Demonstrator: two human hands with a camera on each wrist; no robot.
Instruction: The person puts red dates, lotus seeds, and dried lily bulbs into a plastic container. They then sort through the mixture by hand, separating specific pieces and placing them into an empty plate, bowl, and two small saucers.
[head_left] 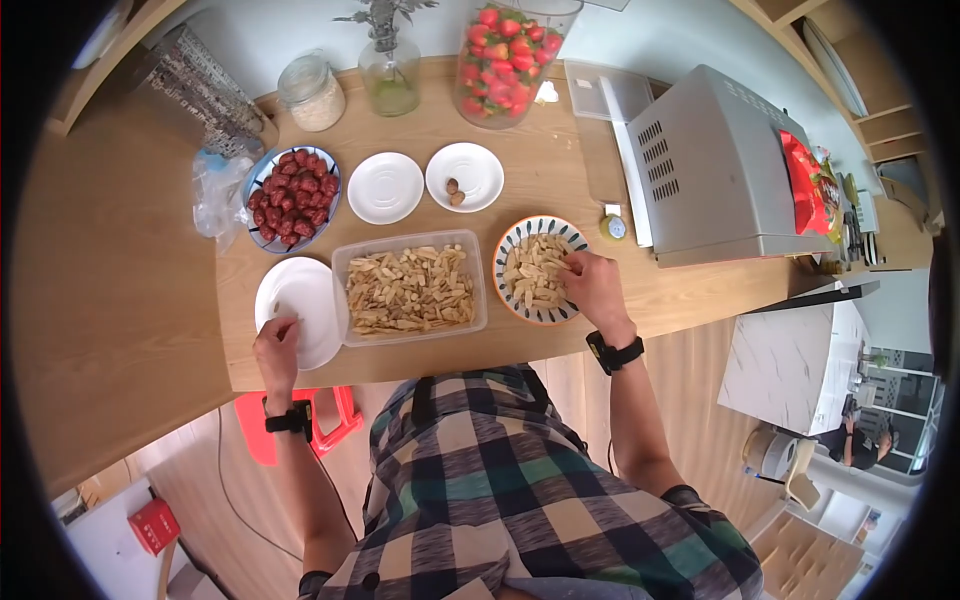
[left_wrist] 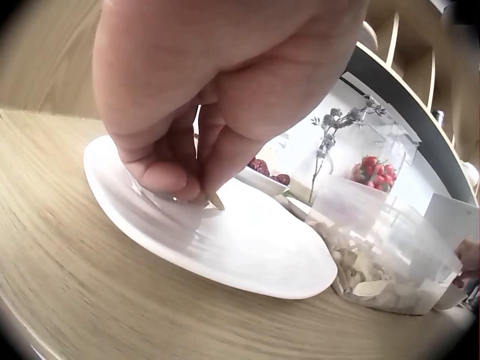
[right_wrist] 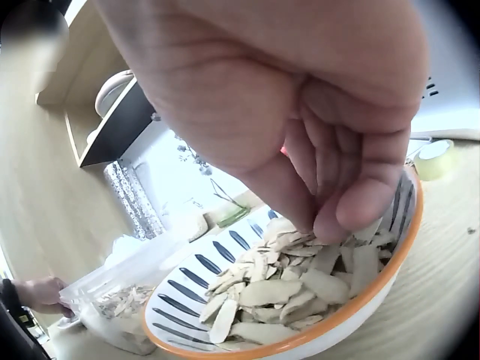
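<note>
Left hand: pinching pale slice, plate left of bowl; right hand: fingertips together at bowl's slices, hold unclear; step: sorting, apparently; needs light pinch.

No lettering is readable (the pale marks on the red box are too small).

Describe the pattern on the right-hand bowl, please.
The bowl is white with dark dashes and an orange rim, clearest in the right wrist view.
</note>
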